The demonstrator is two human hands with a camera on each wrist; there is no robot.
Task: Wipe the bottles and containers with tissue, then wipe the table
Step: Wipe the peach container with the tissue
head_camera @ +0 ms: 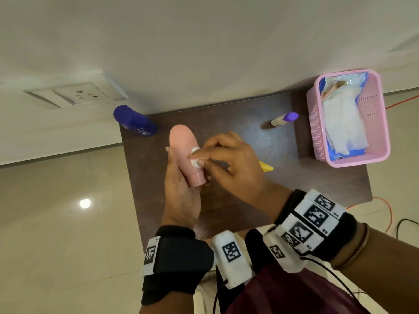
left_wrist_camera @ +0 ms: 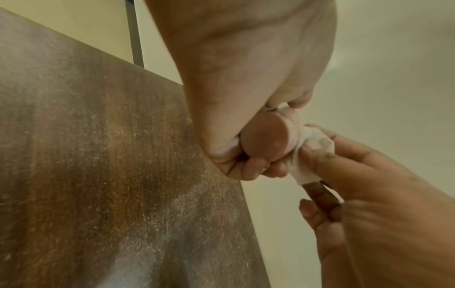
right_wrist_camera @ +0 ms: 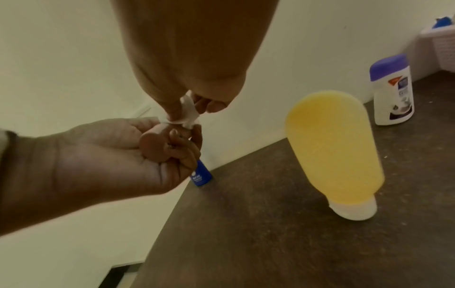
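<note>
Yellow bottle point(right_wrist_camera: 332, 154) whole only from right wrist. Pink bottle point(head_camera: 184, 150) gripped in left hand point(head_camera: 179, 191), cap down; right hand point(head_camera: 231, 168) pinching tissue point(head_camera: 195, 157) against its side.

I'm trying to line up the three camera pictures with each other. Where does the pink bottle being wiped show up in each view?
Head: the pink bottle is centre-left, gripped by the left hand, cap toward the camera.
Left wrist: only its round cap end shows, centre-right, under the palm.
Right wrist: again the cap end, centre-left, among the left hand's fingers.
Shared landmark: the white tissue pinched by the right hand against the bottle, seen in all three.
</note>
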